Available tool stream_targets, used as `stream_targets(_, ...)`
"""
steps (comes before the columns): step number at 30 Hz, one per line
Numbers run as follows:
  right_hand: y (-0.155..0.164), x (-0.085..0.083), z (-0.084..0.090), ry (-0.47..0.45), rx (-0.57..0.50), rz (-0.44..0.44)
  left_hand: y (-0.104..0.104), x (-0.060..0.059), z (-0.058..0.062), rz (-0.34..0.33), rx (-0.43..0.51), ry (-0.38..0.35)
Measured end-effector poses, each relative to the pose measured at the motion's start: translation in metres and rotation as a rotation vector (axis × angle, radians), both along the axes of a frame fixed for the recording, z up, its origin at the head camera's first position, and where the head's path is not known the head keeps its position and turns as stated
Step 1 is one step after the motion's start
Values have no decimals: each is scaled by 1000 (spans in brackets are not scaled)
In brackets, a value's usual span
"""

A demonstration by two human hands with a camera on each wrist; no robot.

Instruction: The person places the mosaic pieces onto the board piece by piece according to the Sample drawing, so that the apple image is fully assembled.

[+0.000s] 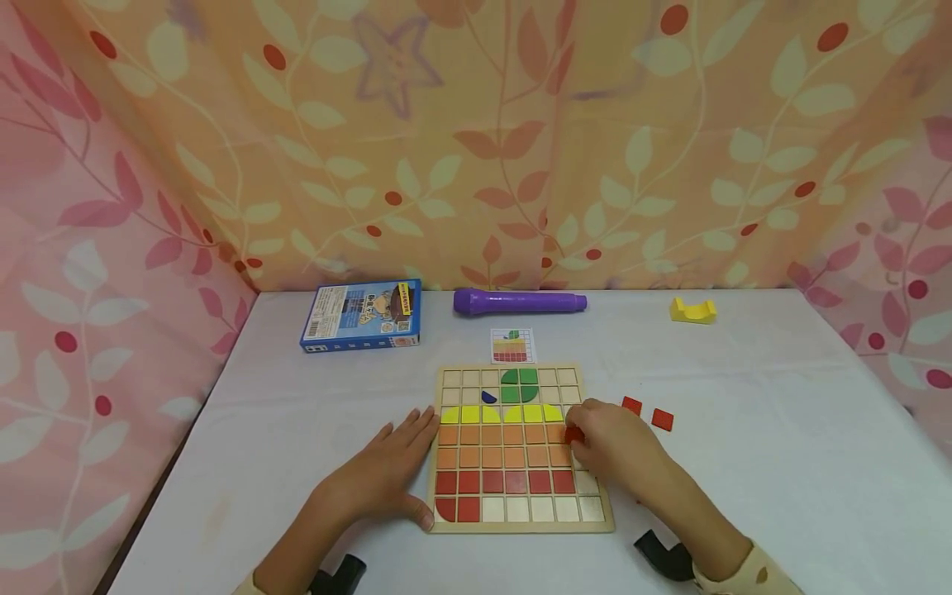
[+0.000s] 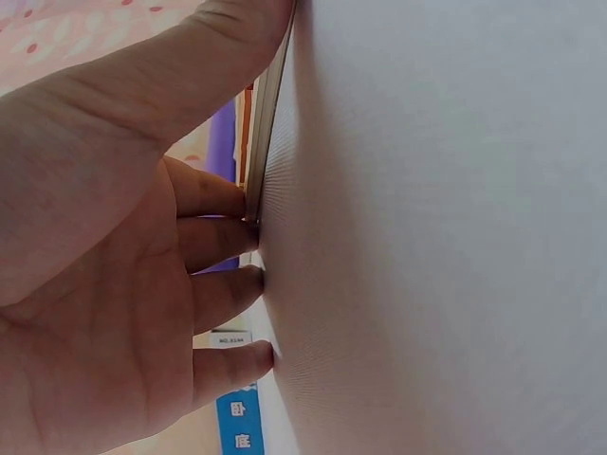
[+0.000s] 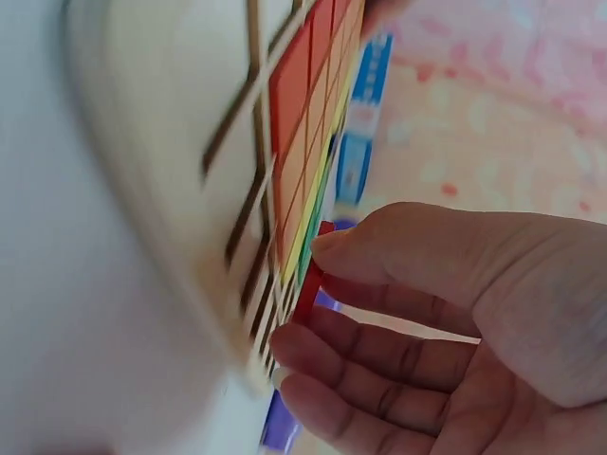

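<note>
A wooden grid board (image 1: 522, 527) lies flat on the table, filled partly with coloured tiles. Its rows hold green pieces (image 1: 519, 386), a small blue piece (image 1: 488, 397), yellow pieces (image 1: 470, 415), orange squares (image 1: 492, 456) and red tiles (image 1: 492, 481). My left hand (image 1: 378, 473) rests against the board's left edge, thumb spread and fingers extended. Above the board's right side, my right hand (image 1: 619, 440) pinches a red tile (image 3: 309, 286) between thumb and fingers. Two loose red tiles (image 1: 663, 420) lie on the cloth beyond that hand, to the right.
Behind the board lie a small pattern card (image 1: 512, 346), a purple microphone-shaped tube (image 1: 521, 302) and a blue box (image 1: 361, 316). A yellow stand (image 1: 693, 311) sits at the back right. Floral curtains (image 1: 476, 140) hang behind and beside the white-covered table (image 1: 781, 463).
</note>
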State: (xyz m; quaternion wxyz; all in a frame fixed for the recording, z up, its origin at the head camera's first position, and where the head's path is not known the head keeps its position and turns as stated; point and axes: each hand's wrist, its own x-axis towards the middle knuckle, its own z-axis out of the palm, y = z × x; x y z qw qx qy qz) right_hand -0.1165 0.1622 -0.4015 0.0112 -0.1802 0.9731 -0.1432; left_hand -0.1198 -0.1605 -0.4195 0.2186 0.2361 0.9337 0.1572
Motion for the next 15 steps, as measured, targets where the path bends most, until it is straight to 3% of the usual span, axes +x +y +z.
stream_targets(10, -41, 25, -4, 91, -28, 268, 0, 0, 0, -5, -3, 7)
stream_targets(15, -69, 42, -12, 118, 15, 395, 0, 0, -1, -6, 2, 14)
